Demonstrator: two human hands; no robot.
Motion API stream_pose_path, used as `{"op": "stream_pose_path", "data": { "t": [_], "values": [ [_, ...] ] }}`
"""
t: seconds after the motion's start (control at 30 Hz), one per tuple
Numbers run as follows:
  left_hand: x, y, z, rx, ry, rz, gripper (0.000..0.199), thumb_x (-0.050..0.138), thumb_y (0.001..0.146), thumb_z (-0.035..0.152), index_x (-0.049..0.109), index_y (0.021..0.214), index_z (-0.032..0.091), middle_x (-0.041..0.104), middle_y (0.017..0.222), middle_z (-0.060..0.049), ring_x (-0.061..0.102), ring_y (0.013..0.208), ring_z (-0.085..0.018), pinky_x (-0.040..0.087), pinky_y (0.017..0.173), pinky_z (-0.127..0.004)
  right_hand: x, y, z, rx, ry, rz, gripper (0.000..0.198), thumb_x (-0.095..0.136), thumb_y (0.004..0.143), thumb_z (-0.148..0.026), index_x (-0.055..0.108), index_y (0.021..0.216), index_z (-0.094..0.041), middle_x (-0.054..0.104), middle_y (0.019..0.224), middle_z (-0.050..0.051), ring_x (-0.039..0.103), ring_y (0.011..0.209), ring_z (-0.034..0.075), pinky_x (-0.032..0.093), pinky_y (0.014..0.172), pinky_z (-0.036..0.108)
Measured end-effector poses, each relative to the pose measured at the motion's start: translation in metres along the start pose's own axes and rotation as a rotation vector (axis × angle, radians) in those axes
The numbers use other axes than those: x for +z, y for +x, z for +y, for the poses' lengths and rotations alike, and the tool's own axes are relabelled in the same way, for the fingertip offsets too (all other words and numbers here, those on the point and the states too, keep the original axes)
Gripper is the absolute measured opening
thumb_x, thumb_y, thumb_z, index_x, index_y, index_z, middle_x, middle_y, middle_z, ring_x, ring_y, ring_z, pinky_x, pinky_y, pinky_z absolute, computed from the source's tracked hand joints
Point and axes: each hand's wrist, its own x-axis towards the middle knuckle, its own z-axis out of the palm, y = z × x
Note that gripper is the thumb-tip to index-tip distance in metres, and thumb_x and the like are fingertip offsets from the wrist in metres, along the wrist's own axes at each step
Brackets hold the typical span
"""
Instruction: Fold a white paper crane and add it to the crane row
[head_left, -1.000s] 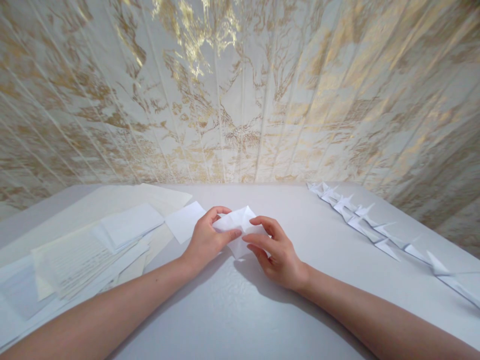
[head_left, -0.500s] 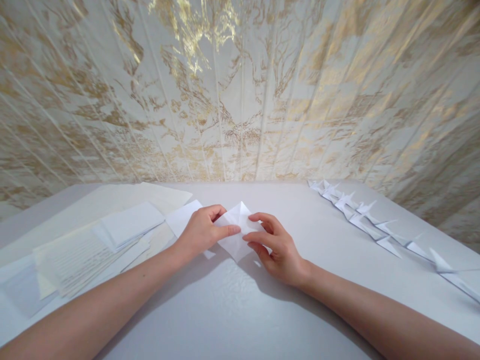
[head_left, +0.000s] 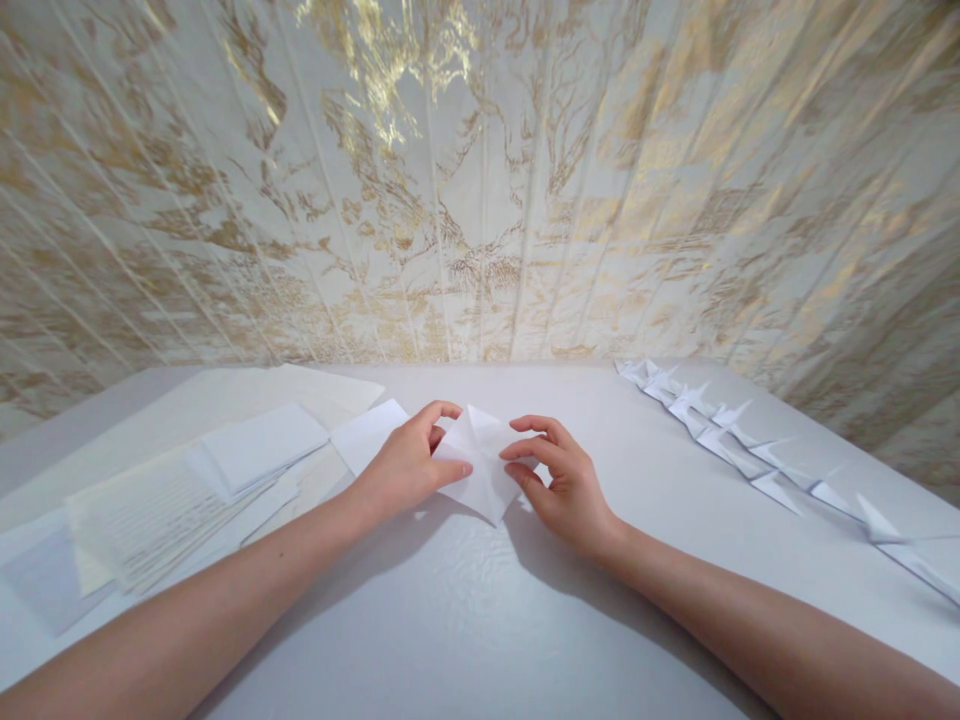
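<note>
A white folded sheet of paper, creased into a diamond shape, is held between my two hands just above the table. My left hand grips its left corner, thumb on top and fingers behind. On the right side, my right hand pinches the paper's edge with thumb and fingertips. Creases run across the paper from its top point to its bottom point. Just behind my left hand lies a white square sheet, partly covered by that hand.
At the left, several loose papers and a folded white stack lie over a large cream sheet. Rows of folded paper cranes run along the right side of the white table. A gold-patterned curtain hangs behind.
The folded paper has turned slightly, its top point shifting left and its bottom point right. My right hand has moved a little to the right, while my left stays nearly in place.
</note>
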Motion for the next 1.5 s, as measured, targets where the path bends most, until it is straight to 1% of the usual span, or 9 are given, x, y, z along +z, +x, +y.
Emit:
{"op": "stream_pose_path", "data": {
  "t": [0.17,0.3,0.47,0.7,0.83,1.03,1.2,1.3,1.5],
  "values": [
    [0.002,-0.004,0.002,0.025,0.05,0.047,0.054,0.057,0.062,0.017,0.042,0.113,0.021,0.052,0.054,0.009,0.048,0.048,-0.011,0.036,0.048,-0.021,-0.007,0.006,0.005,0.127,-0.086,-0.037,0.011,0.056,0.073,-0.011,0.063,0.076,-0.019,0.061,0.074,0.003,0.058,0.07,0.016,0.047,0.063,0.027],
    [0.006,-0.009,0.007,0.121,0.129,0.152,0.051,0.054,0.065,0.017,0.043,0.115,0.02,0.049,0.054,0.009,0.045,0.048,-0.01,0.036,0.052,-0.022,-0.006,0.004,0.0,0.159,-0.149,-0.141,0.017,0.06,0.071,-0.013,0.063,0.087,-0.017,0.061,0.079,0.005,0.056,0.064,0.015,0.046,0.056,0.025],
    [0.014,-0.015,0.009,0.229,0.273,0.098,0.041,0.051,0.07,0.018,0.053,0.112,0.022,0.052,0.058,0.006,0.049,0.054,-0.011,0.039,0.059,-0.023,-0.001,0.001,-0.006,0.171,-0.151,-0.213,0.034,0.063,0.069,-0.013,0.06,0.102,-0.015,0.064,0.086,0.007,0.056,0.064,0.015,0.048,0.062,0.028],
    [0.018,-0.013,0.0,0.134,0.341,0.053,0.058,0.054,0.066,0.012,0.049,0.123,0.024,0.065,0.103,-0.001,0.061,0.085,-0.017,0.045,0.079,-0.026,-0.001,0.002,-0.004,0.323,-0.152,-0.241,0.041,0.062,0.068,-0.011,0.058,0.108,-0.014,0.067,0.096,0.009,0.058,0.065,0.014,0.048,0.065,0.029],
    [0.018,-0.014,-0.001,0.136,0.309,0.073,0.058,0.049,0.071,0.015,0.043,0.127,0.026,0.059,0.119,0.0,0.06,0.092,-0.018,0.045,0.083,-0.027,-0.001,0.001,-0.006,0.283,-0.16,-0.24,0.036,0.06,0.07,-0.011,0.059,0.106,-0.012,0.066,0.098,0.01,0.059,0.068,0.016,0.049,0.066,0.03],
    [0.023,-0.015,0.002,0.102,0.356,0.057,0.058,0.052,0.07,0.017,0.043,0.127,0.022,0.067,0.098,-0.003,0.062,0.077,-0.019,0.046,0.076,-0.029,0.004,-0.008,-0.008,0.021,-0.22,-0.259,0.035,0.054,0.075,-0.008,0.051,0.109,-0.015,0.062,0.1,0.011,0.059,0.09,0.021,0.048,0.079,0.035],
    [0.024,-0.007,-0.003,0.073,0.058,0.082,0.052,0.053,0.066,0.013,0.053,0.118,0.022,0.061,0.113,-0.004,0.06,0.086,-0.017,0.045,0.075,-0.025,0.002,-0.011,-0.007,-0.129,-0.258,-0.264,0.038,0.045,0.079,-0.006,0.044,0.116,-0.013,0.06,0.096,0.012,0.058,0.084,0.02,0.049,0.072,0.033],
    [0.021,-0.004,-0.004,-0.112,-0.256,0.034,0.057,0.053,0.068,0.018,0.047,0.125,0.02,0.066,0.083,-0.002,0.057,0.059,-0.012,0.043,0.055,-0.023,-0.001,-0.007,-0.003,-0.131,-0.232,-0.188,0.035,0.046,0.079,-0.007,0.048,0.113,-0.012,0.058,0.098,0.012,0.057,0.081,0.018,0.049,0.071,0.031],
    [0.016,-0.008,-0.001,-0.144,-0.432,-0.023,0.074,0.064,0.06,0.018,0.042,0.13,0.018,0.061,0.073,0.002,0.053,0.056,-0.008,0.039,0.054,-0.02,-0.007,0.004,0.008,0.226,-0.073,-0.038,0.017,0.055,0.073,-0.015,0.062,0.088,-0.015,0.062,0.08,0.006,0.055,0.067,0.015,0.047,0.066,0.029]
  ]
}}
